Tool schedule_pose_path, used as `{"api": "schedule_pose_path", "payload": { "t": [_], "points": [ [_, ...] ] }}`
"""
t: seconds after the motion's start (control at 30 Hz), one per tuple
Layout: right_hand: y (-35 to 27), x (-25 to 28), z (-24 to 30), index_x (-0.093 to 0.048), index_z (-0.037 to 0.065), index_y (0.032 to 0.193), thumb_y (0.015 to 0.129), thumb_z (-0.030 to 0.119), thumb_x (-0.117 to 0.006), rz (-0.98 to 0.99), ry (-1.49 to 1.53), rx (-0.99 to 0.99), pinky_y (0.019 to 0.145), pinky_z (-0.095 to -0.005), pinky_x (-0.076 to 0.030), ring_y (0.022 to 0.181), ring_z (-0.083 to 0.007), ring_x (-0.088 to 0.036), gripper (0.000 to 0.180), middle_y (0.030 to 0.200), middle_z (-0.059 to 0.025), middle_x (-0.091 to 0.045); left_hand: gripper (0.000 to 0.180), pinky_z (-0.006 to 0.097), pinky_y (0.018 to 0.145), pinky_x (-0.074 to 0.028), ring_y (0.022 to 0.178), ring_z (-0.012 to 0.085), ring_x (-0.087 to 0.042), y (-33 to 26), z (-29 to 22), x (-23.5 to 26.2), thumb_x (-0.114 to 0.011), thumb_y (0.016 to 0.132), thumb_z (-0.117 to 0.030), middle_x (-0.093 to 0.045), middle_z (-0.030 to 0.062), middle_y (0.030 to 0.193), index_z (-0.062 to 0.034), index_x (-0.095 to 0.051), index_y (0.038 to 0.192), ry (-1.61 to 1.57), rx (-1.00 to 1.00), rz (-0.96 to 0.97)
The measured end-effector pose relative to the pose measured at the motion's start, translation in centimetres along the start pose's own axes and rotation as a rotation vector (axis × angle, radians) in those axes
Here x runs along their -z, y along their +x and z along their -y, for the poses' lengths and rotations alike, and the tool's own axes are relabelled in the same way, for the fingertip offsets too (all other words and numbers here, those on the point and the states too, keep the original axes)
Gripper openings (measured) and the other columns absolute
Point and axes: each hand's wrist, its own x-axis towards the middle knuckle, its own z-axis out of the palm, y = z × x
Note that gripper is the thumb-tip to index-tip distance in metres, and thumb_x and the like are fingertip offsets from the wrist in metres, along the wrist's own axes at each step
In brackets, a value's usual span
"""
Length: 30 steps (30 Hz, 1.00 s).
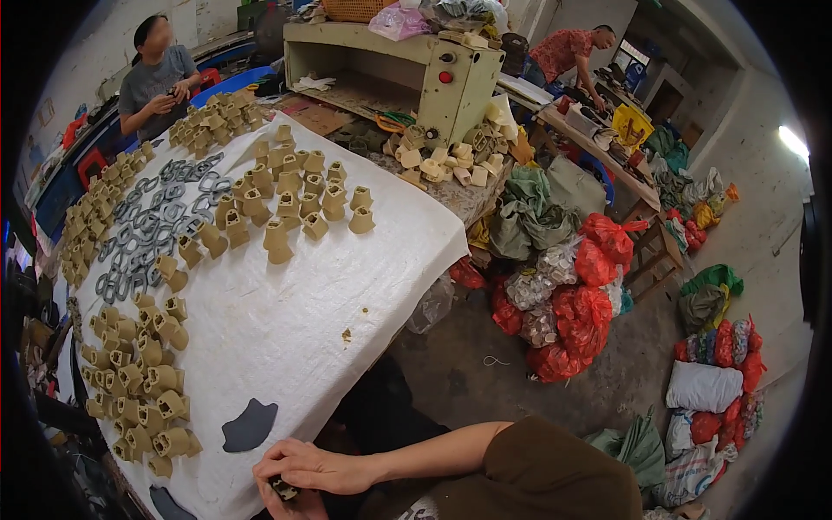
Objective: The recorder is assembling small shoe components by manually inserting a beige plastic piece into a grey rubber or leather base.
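Observation:
My right hand (314, 466) is closed over a small dark-and-tan piece (282, 488) at the near edge of the white-covered table (286, 347). Under it my left hand (299, 506), partly cut off by the lower edge, grips the same piece from below. Fingers hide most of its shape. Just beyond my hands lies a flat dark grey curved cutout (250, 425). Another dark cutout (169, 503) rests at the bottom left edge. Many hollow tan moulded pieces (139, 381) stand in clusters along the table's left side and far half. Among them are grey ring-like parts (143, 230).
A pale green machine cabinet (459, 91) with cream blocks (451, 163) beside it stands beyond the table. Red and clear bags (576, 303) are piled on the floor at right. One person (156, 82) sits far left; another (568, 56) leans over a bench far right.

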Motion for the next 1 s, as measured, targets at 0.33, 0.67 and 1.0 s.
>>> {"api": "schedule_pose_path", "payload": {
  "t": [0.33, 0.67, 1.0],
  "points": [
    [0.3, -0.6, -0.3, -0.054, 0.006, 0.112, 0.092, 0.023, -0.046, -0.032, -0.092, 0.049, 0.094, -0.0327, -0.034, 0.104, -0.0236, -0.045, 0.027, 0.105, -0.007, -0.048, 0.033, 0.033, 0.089, -0.045, 0.103, 0.019, -0.053, -0.1, 1.5, 0.3, -0.048, 0.091, -0.03, -0.052, 0.0073, 0.111, -0.0053, -0.05, 0.113, 0.199, -0.137, -0.155],
    [0.1, 0.9, 1.0, -0.042, 0.008, 0.133, 0.088, 0.025, -0.054, 0.052, -0.576, -0.087, 0.079, -0.0358, -0.043, 0.083, -0.0243, -0.057, 0.049, 0.084, -0.0116, -0.054, 0.07, 0.037, 0.086, -0.045, 0.104, 0.0297, -0.053, 1.1, 0.5, 0.4, -0.064, 0.085, -0.02, -0.047, 0.0199, 0.12, 0.0021, -0.022, 0.137, 1.485, -0.74, -0.301],
    [0.9, 3.4, 1.2, -0.035, 0.01, 0.138, 0.093, 0.016, -0.038, 0.064, 0.061, -0.475, 0.075, -0.0246, -0.044, 0.081, -0.0119, -0.053, 0.046, 0.099, -0.0077, -0.057, 0.047, 0.035, 0.093, -0.04, 0.11, 0.0239, -0.047, 0.7, -1.4, -0.9, -0.049, 0.093, -0.025, -0.047, 0.0168, 0.122, 0.0039, -0.037, 0.129, 0.751, -0.276, -0.135]
  ]
}}
